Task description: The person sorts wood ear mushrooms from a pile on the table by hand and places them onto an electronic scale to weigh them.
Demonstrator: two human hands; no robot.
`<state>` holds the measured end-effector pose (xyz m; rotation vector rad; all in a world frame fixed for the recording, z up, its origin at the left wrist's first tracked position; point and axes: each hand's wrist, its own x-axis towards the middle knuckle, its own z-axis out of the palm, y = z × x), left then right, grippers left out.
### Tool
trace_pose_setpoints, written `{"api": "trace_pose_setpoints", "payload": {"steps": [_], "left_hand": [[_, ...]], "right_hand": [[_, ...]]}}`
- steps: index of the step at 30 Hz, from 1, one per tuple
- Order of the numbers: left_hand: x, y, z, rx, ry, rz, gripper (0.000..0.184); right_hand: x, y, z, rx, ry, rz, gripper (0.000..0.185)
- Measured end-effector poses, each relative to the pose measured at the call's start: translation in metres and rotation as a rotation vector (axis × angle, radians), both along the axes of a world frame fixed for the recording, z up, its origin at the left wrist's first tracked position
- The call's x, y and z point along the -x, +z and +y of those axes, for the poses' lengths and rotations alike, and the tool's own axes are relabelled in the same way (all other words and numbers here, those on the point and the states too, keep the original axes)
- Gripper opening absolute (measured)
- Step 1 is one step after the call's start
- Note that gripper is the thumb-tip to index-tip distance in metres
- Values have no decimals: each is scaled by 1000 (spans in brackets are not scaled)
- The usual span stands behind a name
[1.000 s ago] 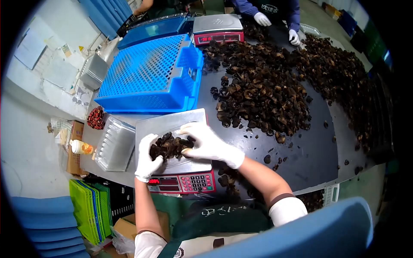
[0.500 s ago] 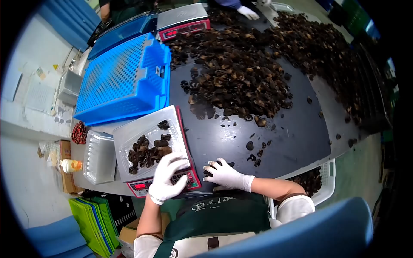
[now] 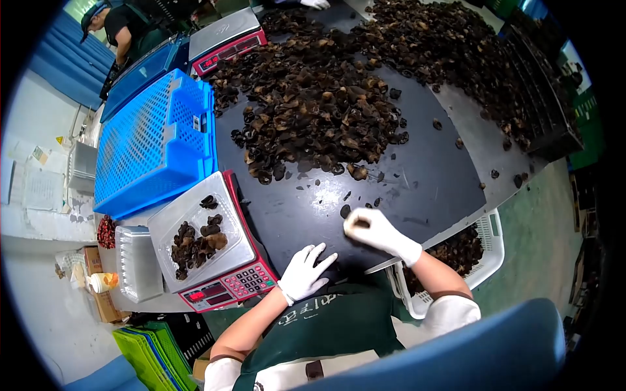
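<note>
My left hand point(image 3: 305, 274), in a white glove, rests with its fingers spread near the table's front edge, right of the red scale point(image 3: 241, 270). Farther right, my right hand point(image 3: 375, 231), also gloved, is curled over the dark table point(image 3: 293, 208); what it holds, if anything, is hidden. Small dark pieces point(image 3: 345, 211) lie by its fingertips. On the scale sits a clear plastic tray point(image 3: 225, 251) with dark dried pieces point(image 3: 192, 247) in it. A large heap of such pieces point(image 3: 313, 117) covers the table beyond my hands.
Blue crates point(image 3: 150, 143) stand behind the scale, and clear trays point(image 3: 140, 264) to its left. A white basket point(image 3: 489, 244) of dark pieces is below the table at right. A second scale point(image 3: 225, 39) and a person point(image 3: 127, 29) are farther back.
Both hands have left the tray on the scale. My left hand has come down onto the table; my right hand has moved right, to the loose pieces. The view has turned rightward.
</note>
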<state>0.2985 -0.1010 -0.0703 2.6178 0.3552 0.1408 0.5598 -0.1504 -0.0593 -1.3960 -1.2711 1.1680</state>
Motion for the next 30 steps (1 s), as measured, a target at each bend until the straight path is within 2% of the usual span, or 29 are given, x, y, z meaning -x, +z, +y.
{"api": "trace_pose_setpoints", "payload": {"steps": [2, 4, 6, 7, 9, 10, 11, 13, 17, 18, 20, 21, 22, 25, 28, 30], "left_hand": [[-10, -7, -2, -111, -14, -8, 62], [-16, -25, -6, -235, -46, -45, 52], [-17, -41, -5, -211, -82, -50, 38], [-20, -47, -3, -213, -94, -51, 38], [-27, -51, 3, -97, -57, -48, 28], [-36, -50, 5, -63, 50, -137, 20], [-44, -49, 9, -26, 99, -176, 19], [-66, -37, 18, 61, 222, -228, 20], [-106, -24, 38, 60, 329, -188, 23], [-113, -24, 43, 38, 303, -143, 23], [-117, -30, 47, 17, 272, -99, 22], [-117, -35, 48, -5, 229, -86, 21], [-117, -39, 50, -29, 185, -74, 20], [-117, -43, 54, -9, 186, -92, 18], [-123, -46, 58, 30, 202, -65, 19], [-127, -45, 59, 162, 300, -179, 19]], "right_hand": [[-7, -2, -30, -194, 302, -294, 24], [2, 6, -58, 96, 559, -563, 41], [11, -2, -74, 162, 770, -708, 53], [15, -6, -79, 118, 778, -749, 54], [15, -19, -82, 54, 698, -718, 38], [15, -22, -82, 56, 682, -706, 29], [13, -25, -83, 54, 672, -704, 29], [9, -27, -85, 74, 502, -380, 14], [-4, -26, -84, 108, 276, -190, 11], [-7, -24, -81, 1, 166, -204, 9], [-16, -16, -78, -41, 28, -378, 7], [-18, -20, -74, -160, -46, -474, 6], [-17, -22, -72, -160, -53, -476, 6], [-5, -31, -67, -201, -61, -738, 6], [4, -44, -71, -243, -11, -799, 7], [-2, -48, -77, -206, -7, -799, 7]]}}
